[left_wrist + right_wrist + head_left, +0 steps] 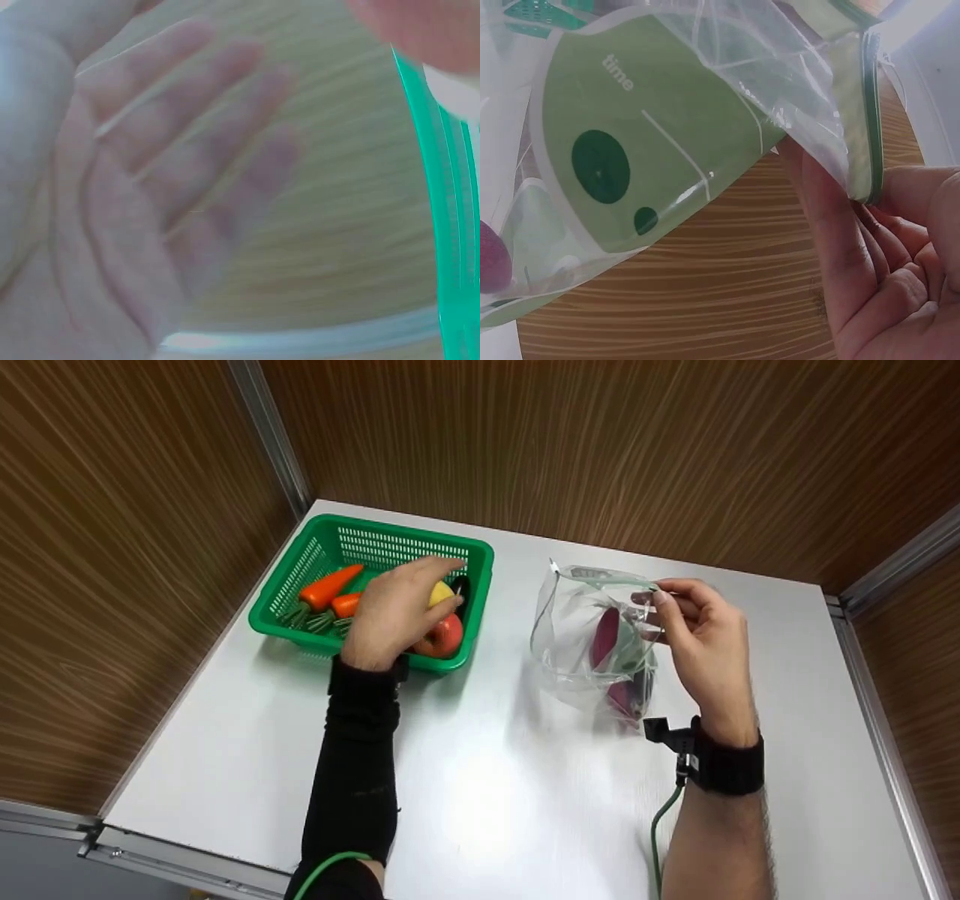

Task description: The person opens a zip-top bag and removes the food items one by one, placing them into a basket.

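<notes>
My left hand (394, 607) hovers over the right half of a green plastic basket (264, 621), fingers extended and holding nothing. Near its fingertips and thumb are a red apple (441, 640), a yellow fruit (441, 592) and a dark, shiny item partly hidden. In the left wrist view the open palm (127, 202) faces the camera, beside the basket's green edge (431, 187). On the right, my right hand (712, 641) pinches the zip edge of a clear plastic bag (559, 619) between thumb and fingers. Through the plastic shows a purple, elongated item (605, 637). Green printing (697, 97) covers part of the bag.
Orange carrots (330, 587) with green stem ends lie in the basket's left half. A white table (480, 780) bears the basket and bag, with wood-grain panels (600, 450) around it. A green cable (656, 829) runs from the right wrist camera.
</notes>
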